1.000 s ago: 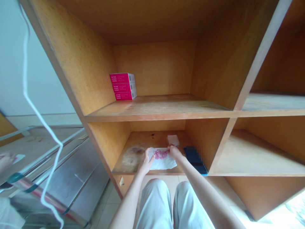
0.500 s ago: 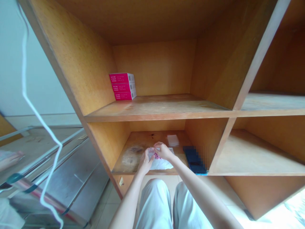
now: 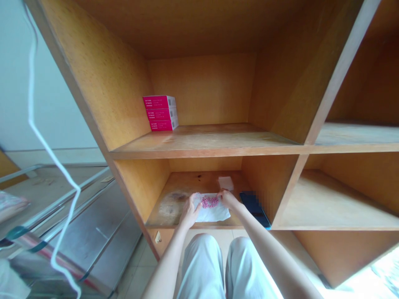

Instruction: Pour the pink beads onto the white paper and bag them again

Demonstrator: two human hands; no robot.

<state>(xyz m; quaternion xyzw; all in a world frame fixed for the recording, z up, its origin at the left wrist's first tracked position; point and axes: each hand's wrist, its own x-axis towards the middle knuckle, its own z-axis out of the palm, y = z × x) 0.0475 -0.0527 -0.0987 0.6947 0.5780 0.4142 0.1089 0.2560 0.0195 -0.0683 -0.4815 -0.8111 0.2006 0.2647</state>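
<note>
- The sheet (image 3: 213, 214), white and thin, is lying on the lower shelf (image 3: 165, 209), close to its front edge and between the person's two hands.
- The beads (image 3: 209, 202), small and pink, are resting in a cluster on the upper part of the sheet.
- The left hand (image 3: 188, 212) is holding the sheet by its left side; the thumb is pressing from above, near the beads, and the fingers are closing narrowly on the edge.
- The right hand (image 3: 229, 198) is reaching to the sheet's upper right corner, its fingers drawing narrowly together beside the beads; whether they are gripping sheet or beads, one cannot tell.
- The card (image 3: 226, 183), pale and flat, is lying farther back on the lower shelf, just beyond the right hand.
- The tablet (image 3: 254, 209), dark with a blue edge, is lying to the right of the sheet, near the shelf's right wall.
- The boxes (image 3: 160, 113), three and bright pink, are standing in a stack at the left of the upper shelf (image 3: 202, 137).
- The cord (image 3: 59, 162), white, is hanging at the far left, in front of the metal rack (image 3: 90, 228).
- The knees (image 3: 204, 249) of the person, in pale trousers, are showing below the lower shelf.
</note>
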